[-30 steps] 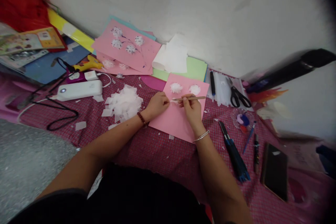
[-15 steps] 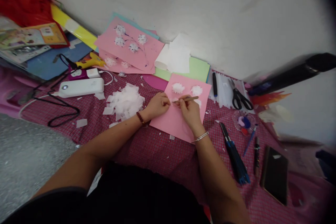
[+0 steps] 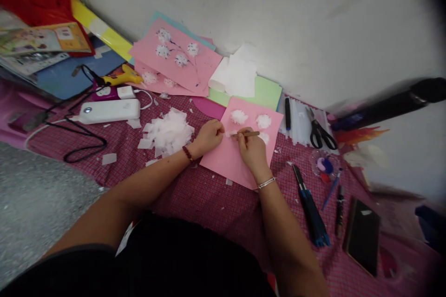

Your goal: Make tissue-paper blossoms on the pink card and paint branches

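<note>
White rectangular plastic power bank (image 3: 109, 111) at left on red checked cloth (image 3: 195, 195). Right of it, loose heap of thin white paper squares (image 3: 167, 132). Left hand (image 3: 210, 137): fingers bunched over left part of flat pink paper sheet (image 3: 226, 162) at centre; whether they grip anything, cannot tell. White fluffy paper tufts (image 3: 239, 116) on sheet's far half. Right hand (image 3: 252, 151): just beside left, apart from it, clamped on slim brown stick (image 3: 251, 134), tip pointing left. Farther right, black-handled metal scissors (image 3: 320, 134).
</note>
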`<state>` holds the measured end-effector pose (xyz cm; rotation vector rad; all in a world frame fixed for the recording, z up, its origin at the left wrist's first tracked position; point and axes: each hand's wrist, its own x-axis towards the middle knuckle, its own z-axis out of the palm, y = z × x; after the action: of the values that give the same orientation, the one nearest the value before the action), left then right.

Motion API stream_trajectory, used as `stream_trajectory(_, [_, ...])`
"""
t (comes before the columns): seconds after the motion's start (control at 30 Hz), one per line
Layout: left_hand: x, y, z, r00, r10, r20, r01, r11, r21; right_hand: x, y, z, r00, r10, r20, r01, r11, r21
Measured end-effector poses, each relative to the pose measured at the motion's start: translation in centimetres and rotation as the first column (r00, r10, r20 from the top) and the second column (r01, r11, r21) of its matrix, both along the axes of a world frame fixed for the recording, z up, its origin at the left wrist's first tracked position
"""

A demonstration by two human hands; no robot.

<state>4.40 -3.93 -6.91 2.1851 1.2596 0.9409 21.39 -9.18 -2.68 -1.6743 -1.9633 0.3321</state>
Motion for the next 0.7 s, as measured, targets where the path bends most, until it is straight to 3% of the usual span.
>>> stream_trajectory(0.27, [0.0, 0.0, 0.1, 1.0, -0.001, -0.006, 0.001, 1.0, -0.001, -0.2, -0.1, 0.1, 0.993, 0.028, 0.115, -0.033, 0.998, 0.046])
stream_trajectory(0.33, [0.0, 0.0, 0.1, 1.0, -0.003, -0.005, 0.003, 1.0, -0.007, 0.0, -0.1, 0.1, 0.999, 0.023, 0.039, -0.025, 0.999, 0.044])
stream_trajectory(0.4, [0.0, -0.1, 0.1, 1.0, -0.007, -0.002, 0.007, 1.0, -0.018, 0.4, -0.1, 0.0, 0.989, -0.02, -0.149, 0.029, 0.998, 0.058])
stream_trajectory(0.47, [0.1, -0.1, 0.1, 1.0, 0.004, 0.015, -0.003, 0.999, -0.042, 0.8, 0.0, -0.3, 0.904, -0.082, -0.42, 0.119, 0.991, 0.063])
stream_trajectory(0.53, [0.2, 0.0, 0.4, 0.996, 0.04, 0.079, -0.03, 0.993, -0.118, 1.2, 0.3, -0.5, 0.748, -0.129, -0.651, 0.191, 0.981, 0.025])
stream_trajectory(0.6, [0.1, 0.5, 1.4, 0.974, 0.077, 0.211, -0.017, 0.962, -0.274, 1.6, 0.5, -0.7, 0.599, -0.172, -0.782, 0.214, 0.976, -0.051])
stream_trajectory(0.7, [-1.2, 1.6, 4.6, 0.88, 0.151, 0.451, 0.083, 0.884, -0.46, 2.6, 0.3, -0.5, 0.455, -0.241, -0.857, 0.18, 0.968, -0.177])
